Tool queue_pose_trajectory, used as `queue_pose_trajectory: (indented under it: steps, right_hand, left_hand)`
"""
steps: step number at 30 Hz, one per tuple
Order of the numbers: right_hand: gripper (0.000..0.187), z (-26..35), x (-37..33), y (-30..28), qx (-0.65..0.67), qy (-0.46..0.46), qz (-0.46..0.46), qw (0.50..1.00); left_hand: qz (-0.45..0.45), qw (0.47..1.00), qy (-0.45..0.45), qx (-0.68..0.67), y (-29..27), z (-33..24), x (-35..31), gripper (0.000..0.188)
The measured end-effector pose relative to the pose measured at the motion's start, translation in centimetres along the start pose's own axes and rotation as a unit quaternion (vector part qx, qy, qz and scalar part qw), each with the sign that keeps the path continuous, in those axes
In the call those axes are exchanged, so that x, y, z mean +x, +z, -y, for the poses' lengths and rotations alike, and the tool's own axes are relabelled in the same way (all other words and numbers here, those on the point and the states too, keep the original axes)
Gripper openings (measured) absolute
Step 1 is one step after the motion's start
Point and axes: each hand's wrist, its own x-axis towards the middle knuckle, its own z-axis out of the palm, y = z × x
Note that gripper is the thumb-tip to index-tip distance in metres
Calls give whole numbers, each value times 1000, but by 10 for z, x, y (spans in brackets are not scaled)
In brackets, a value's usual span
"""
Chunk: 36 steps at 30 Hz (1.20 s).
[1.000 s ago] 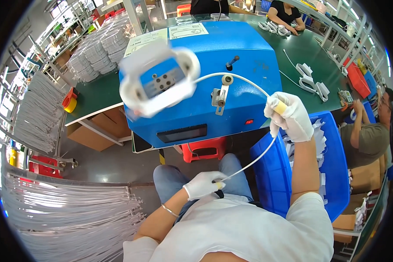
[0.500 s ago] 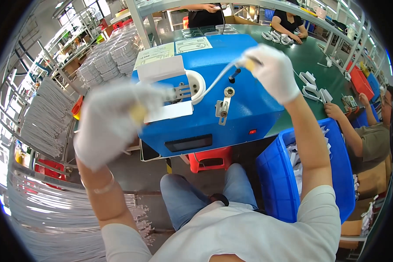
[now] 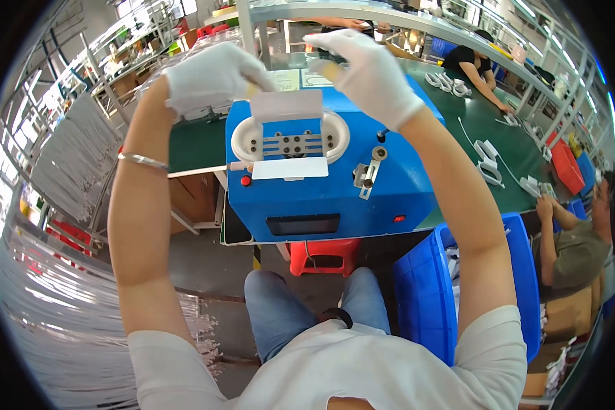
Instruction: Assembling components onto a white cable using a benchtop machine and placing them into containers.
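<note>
A blue benchtop winding machine (image 3: 383,184) stands in front of me. On its top, a white oval coil (image 3: 337,133) surrounds a slotted metal jig (image 3: 294,145), between a raised white flap (image 3: 287,106) and a lower white flap (image 3: 290,168). My left hand (image 3: 212,76), in a white glove, is beyond the jig's left end. Its fingers are bent together near the raised flap; what they hold, if anything, is hidden. My gloved right hand (image 3: 372,75) is raised over the machine's back, with thumb and fingers apart and nothing visible between them.
Right of my legs is a blue crate (image 3: 424,294) with white pieces inside. Coiled white cables (image 3: 486,162) lie on the green table (image 3: 451,116). White cables (image 3: 82,335) hang at my left. A red stool (image 3: 324,256) is underneath. Co-workers sit across and at right.
Both hands have moved up and away from the jig. The white cable that ran from the coil to my right hand is no longer seen there. The coil and jig are now uncovered.
</note>
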Motion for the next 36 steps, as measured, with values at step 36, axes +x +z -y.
queue_pose_trajectory:
  steps: [36]
  right_hand:
    - [13, 39, -9, 4, 188, 124, 198, 954]
  left_hand:
    - [-253, 954, 31, 156, 80, 7, -33, 23]
